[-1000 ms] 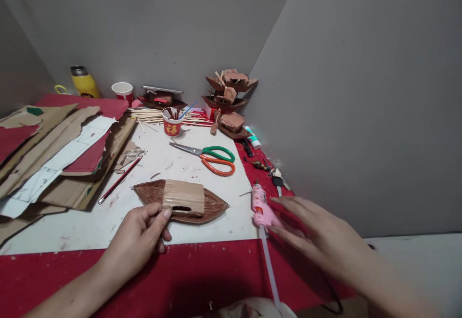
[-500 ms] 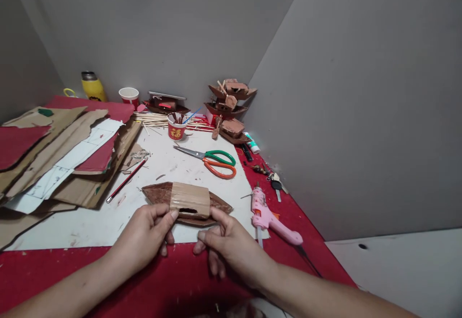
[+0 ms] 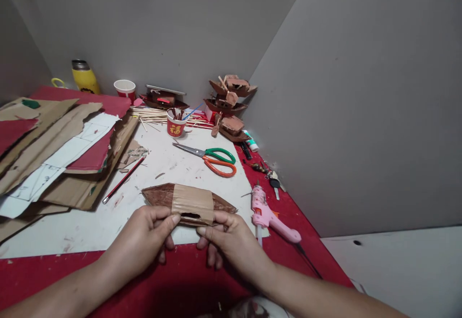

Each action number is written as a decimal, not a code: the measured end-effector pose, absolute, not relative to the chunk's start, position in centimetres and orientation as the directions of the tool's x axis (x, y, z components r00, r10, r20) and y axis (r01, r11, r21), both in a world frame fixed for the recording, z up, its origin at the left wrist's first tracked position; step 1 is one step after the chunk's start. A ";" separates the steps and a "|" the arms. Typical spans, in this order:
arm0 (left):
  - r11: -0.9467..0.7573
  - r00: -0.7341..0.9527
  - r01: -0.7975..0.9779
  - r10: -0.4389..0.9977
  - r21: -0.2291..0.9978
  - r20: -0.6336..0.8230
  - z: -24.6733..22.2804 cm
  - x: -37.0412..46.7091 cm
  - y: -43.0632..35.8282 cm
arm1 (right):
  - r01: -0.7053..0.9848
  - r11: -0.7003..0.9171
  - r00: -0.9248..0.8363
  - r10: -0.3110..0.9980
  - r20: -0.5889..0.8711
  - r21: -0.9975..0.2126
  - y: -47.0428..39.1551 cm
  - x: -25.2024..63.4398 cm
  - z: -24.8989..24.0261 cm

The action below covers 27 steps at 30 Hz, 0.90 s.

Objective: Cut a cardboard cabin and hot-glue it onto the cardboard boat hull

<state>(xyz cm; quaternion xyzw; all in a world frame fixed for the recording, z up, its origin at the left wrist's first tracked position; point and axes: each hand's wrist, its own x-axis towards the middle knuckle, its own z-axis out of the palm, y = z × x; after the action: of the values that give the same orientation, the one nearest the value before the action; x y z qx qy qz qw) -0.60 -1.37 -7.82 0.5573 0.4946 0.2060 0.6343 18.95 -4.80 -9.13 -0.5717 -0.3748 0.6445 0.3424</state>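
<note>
A small model boat of brown cardboard lies across the near part of the white sheet. Over its middle curves a tan corrugated cardboard cover with a dark slot cut in its near side. My left hand pinches the cover's near left corner between thumb and fingers. At the near right corner my right hand is closed on the cover, thumb below and forefinger along its side. The fingertips hide parts of the boat's near edge.
Scissors, a paper cup of brown strips and a pencil lie beyond the boat. To the right rests a pink glue gun. Cardboard sheets are piled at left; finished model boats stand at the back.
My right thumb and fingers have closed in on the cover's right corner. The boat and cover have tilted slightly toward me, and the view has shifted a little.
</note>
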 end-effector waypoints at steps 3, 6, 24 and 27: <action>0.345 0.386 0.236 0.824 0.908 -0.413 -7.8 -0.6 -1.4 | -0.015 -0.467 -0.116 0.879 -0.463 -0.884 -4.7 19.1 -9.2; 0.354 0.380 0.191 0.833 0.916 -0.401 -7.7 -0.6 -1.6 | -0.002 -0.449 -0.111 0.888 -0.446 -0.894 -4.5 19.2 -9.1; 0.301 0.322 0.125 0.889 0.945 -0.326 -5.6 -0.1 -2.6 | -0.025 -0.351 -0.215 0.916 -0.338 -0.936 -4.1 19.2 -6.6; 0.290 0.321 0.133 0.892 0.948 -0.318 -4.6 -0.3 -2.9 | -0.040 -0.351 -0.251 0.910 -0.331 -0.936 -4.3 19.1 -6.3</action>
<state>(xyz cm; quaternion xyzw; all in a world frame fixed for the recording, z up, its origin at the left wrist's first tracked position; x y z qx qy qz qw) -0.30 -2.94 -4.63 0.5139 0.4987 0.3016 0.6295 19.11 -4.34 -6.28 -0.4938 -0.4404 0.6570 0.3613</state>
